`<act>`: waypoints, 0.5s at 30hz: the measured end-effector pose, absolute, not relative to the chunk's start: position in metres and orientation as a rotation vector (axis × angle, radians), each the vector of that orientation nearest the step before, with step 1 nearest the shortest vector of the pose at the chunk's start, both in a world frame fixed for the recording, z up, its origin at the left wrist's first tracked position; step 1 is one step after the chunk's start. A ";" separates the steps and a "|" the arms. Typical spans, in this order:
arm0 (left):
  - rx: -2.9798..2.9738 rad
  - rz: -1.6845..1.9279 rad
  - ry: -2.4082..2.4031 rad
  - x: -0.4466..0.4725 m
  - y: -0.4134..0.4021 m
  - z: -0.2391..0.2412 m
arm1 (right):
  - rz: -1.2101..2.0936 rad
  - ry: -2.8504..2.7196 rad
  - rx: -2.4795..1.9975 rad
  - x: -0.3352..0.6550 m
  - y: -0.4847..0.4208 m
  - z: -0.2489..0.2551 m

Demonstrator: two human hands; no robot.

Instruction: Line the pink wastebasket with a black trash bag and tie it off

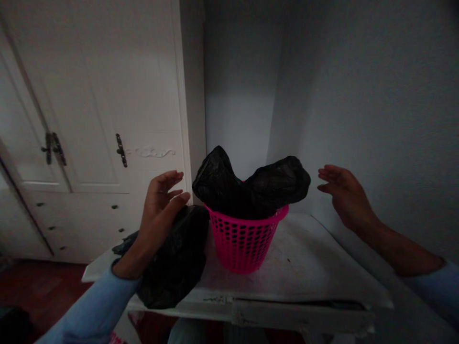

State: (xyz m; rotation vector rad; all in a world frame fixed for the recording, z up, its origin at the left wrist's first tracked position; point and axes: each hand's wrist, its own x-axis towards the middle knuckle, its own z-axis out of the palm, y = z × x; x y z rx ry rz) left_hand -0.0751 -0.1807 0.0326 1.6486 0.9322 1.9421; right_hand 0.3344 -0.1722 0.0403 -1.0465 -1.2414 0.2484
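Observation:
A pink perforated plastic basket (244,246) stands upright on a white table. Out of its top bulges a black plastic bag (247,191), with one puffed lobe rising on the left and another leaning over the rim on the right. My left hand (161,205) is raised just left of the bag, fingers apart and curved, touching nothing that I can see. Below and behind that wrist lies a second black plastic bag (175,263) on the table. On the other side, my right hand (344,193) hovers a little right of the bag's right lobe, fingers extended and holding nothing.
The worn white table (304,267) has its front edge close to me. At the left stands a white wardrobe (150,86) with dark handles and drawers. A plain wall (380,119) runs along the right. Reddish floor (53,286) shows at lower left.

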 end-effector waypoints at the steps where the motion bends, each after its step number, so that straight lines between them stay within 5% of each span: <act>1: 1.801 1.943 0.936 -0.069 -0.181 0.042 | 0.070 -1.340 -1.022 0.327 -0.178 0.045; 5: 2.082 1.714 1.007 -0.044 -0.159 0.083 | -0.401 -1.990 -0.962 0.294 -0.189 0.059; 15: 2.063 1.337 0.879 -0.071 -0.166 0.089 | -0.269 -2.299 -0.777 0.301 -0.187 0.062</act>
